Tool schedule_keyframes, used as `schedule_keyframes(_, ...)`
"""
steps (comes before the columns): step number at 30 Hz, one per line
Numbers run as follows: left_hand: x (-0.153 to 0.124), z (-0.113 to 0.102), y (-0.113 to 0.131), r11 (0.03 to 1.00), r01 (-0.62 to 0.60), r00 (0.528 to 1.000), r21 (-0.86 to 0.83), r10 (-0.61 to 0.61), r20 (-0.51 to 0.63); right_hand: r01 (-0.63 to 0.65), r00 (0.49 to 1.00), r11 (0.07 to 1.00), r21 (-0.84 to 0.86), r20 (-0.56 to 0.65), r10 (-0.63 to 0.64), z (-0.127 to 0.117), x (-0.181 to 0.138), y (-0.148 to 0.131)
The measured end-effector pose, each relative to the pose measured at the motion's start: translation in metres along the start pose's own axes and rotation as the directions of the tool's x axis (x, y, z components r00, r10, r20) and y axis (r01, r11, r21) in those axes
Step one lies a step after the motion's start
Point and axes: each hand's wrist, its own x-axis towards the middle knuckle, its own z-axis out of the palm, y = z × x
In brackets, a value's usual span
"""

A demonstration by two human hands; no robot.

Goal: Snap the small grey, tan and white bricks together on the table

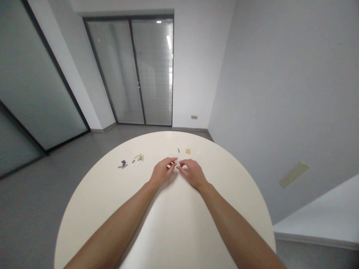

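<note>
My left hand (162,172) and my right hand (193,172) meet near the middle of a round cream table (168,224). Their fingertips pinch together around something tiny that I cannot make out. Just beyond them lie a small dark piece (178,150) and a tan piece (187,151). Further left sits a scatter of small parts: dark grey ones (122,164) and pale and tan ones (138,159).
Grey floor surrounds the table. Glass doors with blinds (137,71) stand at the back, a glass partition (30,78) on the left, and a plain wall on the right. A white surface (322,216) juts in at the lower right.
</note>
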Motion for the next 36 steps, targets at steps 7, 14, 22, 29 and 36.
schedule_keyframes(7, -0.0007, 0.0013, -0.0001, 0.999, 0.032, 0.997, -0.032, -0.030, 0.075, 0.001, 1.000, 1.000, 0.025, 0.003, -0.001, 0.0027, 0.0007, 0.0014)
schedule_keyframes(14, -0.0013, 0.0036, 0.0004, 0.997, 0.069, 0.997, -0.032, -0.068, 0.044, 0.025, 1.000, 0.997, 0.079, -0.017, -0.024, 0.0019, 0.0006, -0.0005)
schedule_keyframes(22, -0.0010, 0.0031, 0.0027, 0.995, 0.097, 0.995, -0.007, -0.097, 0.015, 0.030, 0.999, 0.997, 0.069, -0.034, -0.028, 0.0015, 0.0015, -0.0012)
schedule_keyframes(29, -0.0003, 0.0010, 0.0033, 0.994, 0.106, 0.994, 0.023, -0.105, -0.039, 0.003, 1.000, 0.998, 0.067, -0.020, -0.002, 0.0005, 0.0011, 0.0000)
schedule_keyframes(36, -0.0007, 0.0016, 0.0016, 0.995, 0.095, 0.995, 0.044, -0.093, -0.045, -0.004, 1.000, 0.999, 0.046, -0.013, 0.005, -0.0001, 0.0008, -0.0002)
